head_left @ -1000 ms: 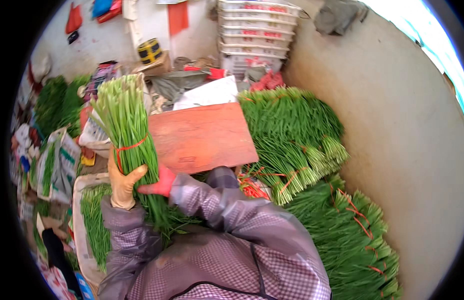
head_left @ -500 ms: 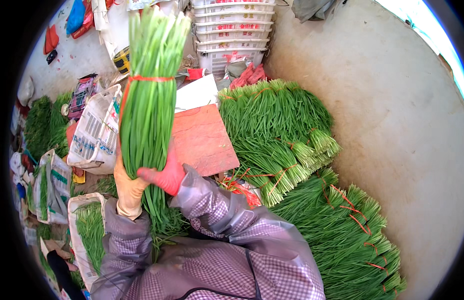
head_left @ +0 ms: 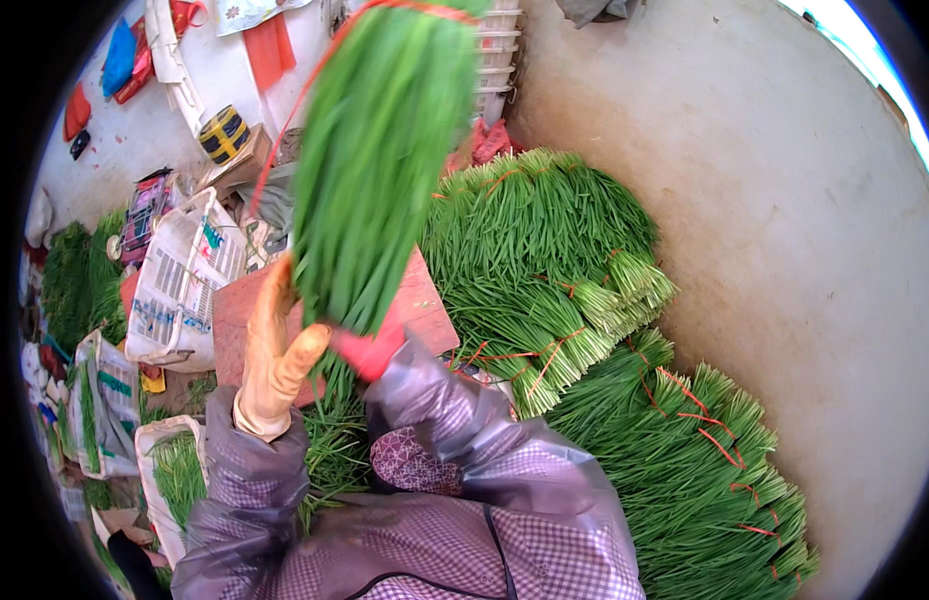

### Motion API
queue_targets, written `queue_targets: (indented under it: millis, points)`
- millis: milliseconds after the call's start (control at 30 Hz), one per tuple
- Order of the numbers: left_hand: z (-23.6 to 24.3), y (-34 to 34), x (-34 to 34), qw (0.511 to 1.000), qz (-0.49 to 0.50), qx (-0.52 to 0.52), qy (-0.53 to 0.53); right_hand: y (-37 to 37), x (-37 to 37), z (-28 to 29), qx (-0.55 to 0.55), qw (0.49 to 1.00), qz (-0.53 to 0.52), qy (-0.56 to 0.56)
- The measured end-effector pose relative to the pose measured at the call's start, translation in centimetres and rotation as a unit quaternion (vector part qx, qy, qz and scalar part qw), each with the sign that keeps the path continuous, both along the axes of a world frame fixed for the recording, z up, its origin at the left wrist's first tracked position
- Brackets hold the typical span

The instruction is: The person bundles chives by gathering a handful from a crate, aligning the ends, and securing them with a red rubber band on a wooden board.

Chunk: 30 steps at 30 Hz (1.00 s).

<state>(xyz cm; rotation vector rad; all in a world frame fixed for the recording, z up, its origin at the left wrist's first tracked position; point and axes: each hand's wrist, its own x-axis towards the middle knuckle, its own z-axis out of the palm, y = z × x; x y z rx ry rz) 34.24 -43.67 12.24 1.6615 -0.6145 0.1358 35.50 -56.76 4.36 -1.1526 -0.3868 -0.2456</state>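
Observation:
A large bundle of garlic chives (head_left: 379, 170) rises upright in front of me, leaning to the right and smeared by motion. A red tie (head_left: 424, 8) circles it near the top of the picture, and its loose end trails down the left side. My right hand (head_left: 370, 350), in a red glove, grips the bundle by its lower leaf end. My left hand (head_left: 274, 365), in a pale orange glove, is open just left of the bundle, thumb apart from the fingers. Loose chives (head_left: 336, 450) lie below, close to my body.
Behind the hands is a reddish board (head_left: 424, 305). Stacked tied chive bundles (head_left: 544, 220) lie on the right, with another row (head_left: 684, 470) nearer me along the wall (head_left: 784, 200). White crates (head_left: 189, 275) stand left; more crates (head_left: 494, 70) are stacked at the back.
The bundle has shifted up and to the right, now tilting right. My left hand has let go of it and opened; my right hand has moved slightly right with it.

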Motion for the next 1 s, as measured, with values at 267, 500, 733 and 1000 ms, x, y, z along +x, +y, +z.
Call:
queue_targets:
  millis: [267, 500, 733, 1000]
  points:
    - [-4.2, 5.3, -0.5, 0.992, 0.019, 0.008, 0.122, -17.4, 11.8, 0.9, 0.204, 0.876, -0.433, -0.058]
    - [-8.6, 11.0, -1.7, 0.977, 0.073, 0.002, 0.201, -28.7, 17.5, -7.0, -0.371, 0.776, -0.322, 0.396]
    - [-11.4, 13.4, -4.0, 0.954, 0.116, 0.033, 0.273, -12.8, 14.1, -21.8, -0.232, 0.919, -0.153, 0.280]
    - [-13.8, 18.6, -7.5, 0.913, 0.204, 0.096, 0.339, -16.7, -7.1, -40.1, -0.061, 0.814, -0.309, 0.487]
